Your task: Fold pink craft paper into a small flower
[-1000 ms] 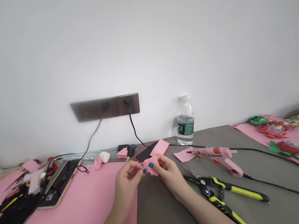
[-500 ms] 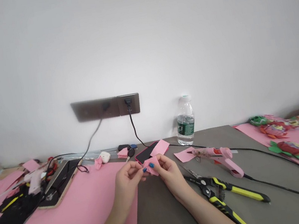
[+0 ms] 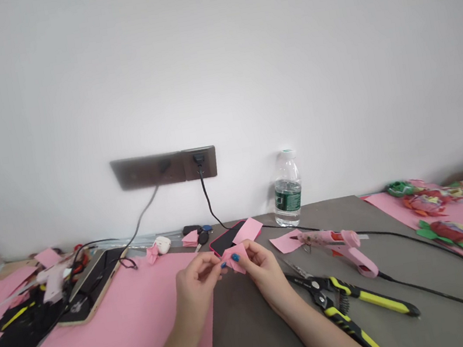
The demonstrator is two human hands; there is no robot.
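Observation:
A small folded piece of pink paper (image 3: 238, 262) is pinched between my two hands, above the grey mat (image 3: 252, 324). My left hand (image 3: 200, 282) grips its left edge between thumb and fingers. On its right side, my right hand (image 3: 258, 266) presses the paper with a blue-nailed thumb on top. Just behind the hands, a dark phone with a pink edge (image 3: 225, 241) lies partly under a pink paper strip (image 3: 247, 230). Another pink strip (image 3: 286, 242) rests at the tip of a pink glue gun (image 3: 336, 242).
Pliers with yellow-black handles (image 3: 349, 296) lie right of my right forearm. A water bottle (image 3: 287, 194) stands by the wall. Large pink paper (image 3: 120, 334) and a phone (image 3: 94, 285) are left. Paper flowers (image 3: 449, 231) sit far right. A black cable loops across the right side.
Both hands stay almost in place around the pink paper, with the left fingers shifting slightly. The surroundings appear a touch lower in the view.

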